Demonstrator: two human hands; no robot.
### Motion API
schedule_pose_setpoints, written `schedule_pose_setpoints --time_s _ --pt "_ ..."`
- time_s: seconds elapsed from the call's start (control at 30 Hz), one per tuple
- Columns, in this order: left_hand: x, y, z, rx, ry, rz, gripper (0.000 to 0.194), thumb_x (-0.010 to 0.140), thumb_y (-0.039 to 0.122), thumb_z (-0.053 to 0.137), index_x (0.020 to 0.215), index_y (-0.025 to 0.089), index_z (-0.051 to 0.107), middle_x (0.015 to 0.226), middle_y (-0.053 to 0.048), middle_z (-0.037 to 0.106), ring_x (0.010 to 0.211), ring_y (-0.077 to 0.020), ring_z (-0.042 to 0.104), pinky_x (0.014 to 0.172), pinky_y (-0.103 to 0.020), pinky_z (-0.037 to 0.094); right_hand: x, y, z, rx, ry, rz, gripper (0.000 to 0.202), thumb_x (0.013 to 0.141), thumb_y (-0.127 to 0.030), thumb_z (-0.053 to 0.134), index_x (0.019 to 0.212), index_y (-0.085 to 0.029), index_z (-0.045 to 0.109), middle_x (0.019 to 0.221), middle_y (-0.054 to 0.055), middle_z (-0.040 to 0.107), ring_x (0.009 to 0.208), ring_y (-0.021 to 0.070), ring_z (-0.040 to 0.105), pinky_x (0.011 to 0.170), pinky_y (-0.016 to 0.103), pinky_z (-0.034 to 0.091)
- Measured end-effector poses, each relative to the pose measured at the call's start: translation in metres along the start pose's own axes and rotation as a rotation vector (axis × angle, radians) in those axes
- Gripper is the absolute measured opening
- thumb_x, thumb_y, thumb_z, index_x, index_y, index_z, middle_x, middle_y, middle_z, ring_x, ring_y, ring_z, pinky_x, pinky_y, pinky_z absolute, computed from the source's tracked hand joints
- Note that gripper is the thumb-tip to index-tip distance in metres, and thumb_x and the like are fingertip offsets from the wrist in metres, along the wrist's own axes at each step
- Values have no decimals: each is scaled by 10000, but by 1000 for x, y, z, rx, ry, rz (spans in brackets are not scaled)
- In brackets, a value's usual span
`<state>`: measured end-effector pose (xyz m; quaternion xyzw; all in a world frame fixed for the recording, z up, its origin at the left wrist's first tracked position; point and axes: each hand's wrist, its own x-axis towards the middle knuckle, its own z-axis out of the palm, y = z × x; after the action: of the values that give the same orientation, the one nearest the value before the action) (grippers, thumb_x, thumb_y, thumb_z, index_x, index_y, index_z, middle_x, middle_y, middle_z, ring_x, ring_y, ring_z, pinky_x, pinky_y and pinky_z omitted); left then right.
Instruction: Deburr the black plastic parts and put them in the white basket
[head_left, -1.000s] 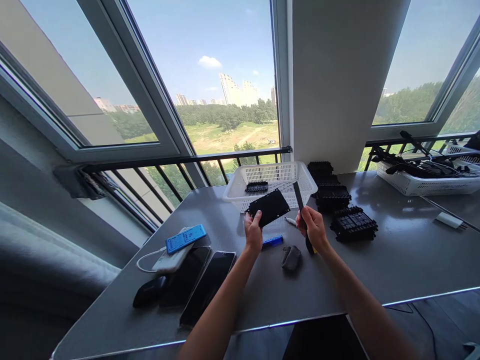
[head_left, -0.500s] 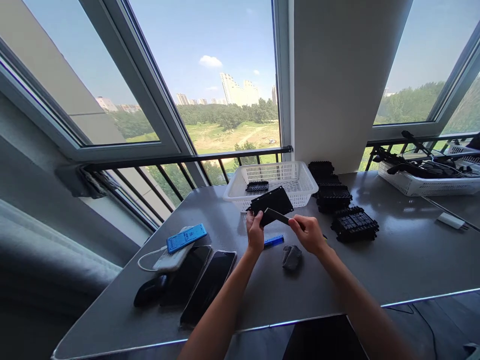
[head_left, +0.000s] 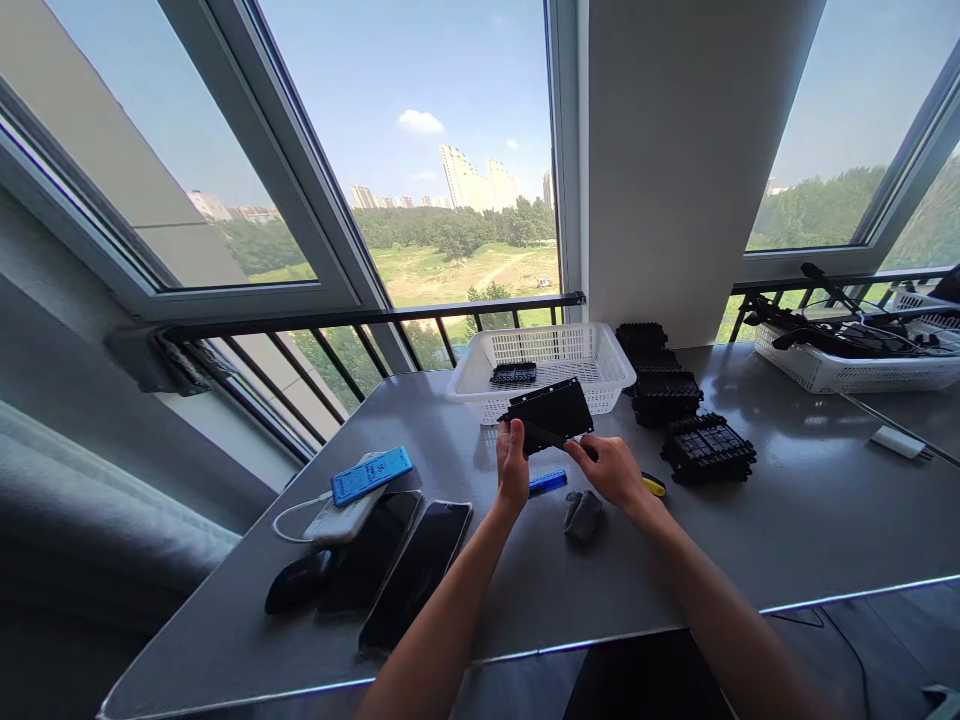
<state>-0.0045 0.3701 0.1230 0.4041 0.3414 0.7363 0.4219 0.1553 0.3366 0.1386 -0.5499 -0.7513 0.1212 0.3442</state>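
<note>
The left hand (head_left: 514, 468) pinches the near-left corner of a black plastic panel (head_left: 561, 408) above the counter (head_left: 570, 600), before the white perforated basket (head_left: 609, 399), while the right hand's grip (head_left: 611, 470) clasps a flat black tool (head_left: 545, 436) across the panel's lower part.

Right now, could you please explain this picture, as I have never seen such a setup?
There is no machine: a person works with two bare hands, seen by a camera worn on the head, looking forward and down. The left hand holds a flat, black, rectangular panel; the right hand holds a thin, dark strip in front of it. On the grey table are a white, perforated plastic basket, black ribbed parts, a slim blue object and a crumpled grey lump.
</note>
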Motion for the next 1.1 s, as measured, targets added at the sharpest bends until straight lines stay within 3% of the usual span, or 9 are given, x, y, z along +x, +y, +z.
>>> schedule_pose_setpoints --time_s 0.13,0.37,0.73,1.1 --pt "-1 4 2 61 -45 17 376 784 505 632 1002 201 588 1041 -57 654 1036 -197 597 932 -308 445 1 1 1 -21 -10 19 513 921 -561 401 659 -192 642 593 20 607 547 128 487 531 266 230" --pt "-4 13 4 212 -22 65 362 770 473 652 969 179 581 997 -71 658 967 -202 612 869 -314 479 1 0 -5 18 -48 35 533 918 -571 397 678 -188 680 619 42 643 545 137 504 520 261 247" --pt "5 1 -3 113 -100 -15 401 777 523 626 993 187 593 1007 -67 675 990 -205 633 883 -323 490 0 -1 -5 32 -18 47 492 906 -555 444 739 -188 728 669 53 685 601 151 563 544 263 266" --pt "-3 6 2 182 12 49 412 744 482 682 1003 174 595 1017 -88 676 1002 -221 627 896 -329 475 0 -3 -7 10 -31 66 508 907 -574 430 777 -200 747 678 67 702 606 167 582 548 277 271"
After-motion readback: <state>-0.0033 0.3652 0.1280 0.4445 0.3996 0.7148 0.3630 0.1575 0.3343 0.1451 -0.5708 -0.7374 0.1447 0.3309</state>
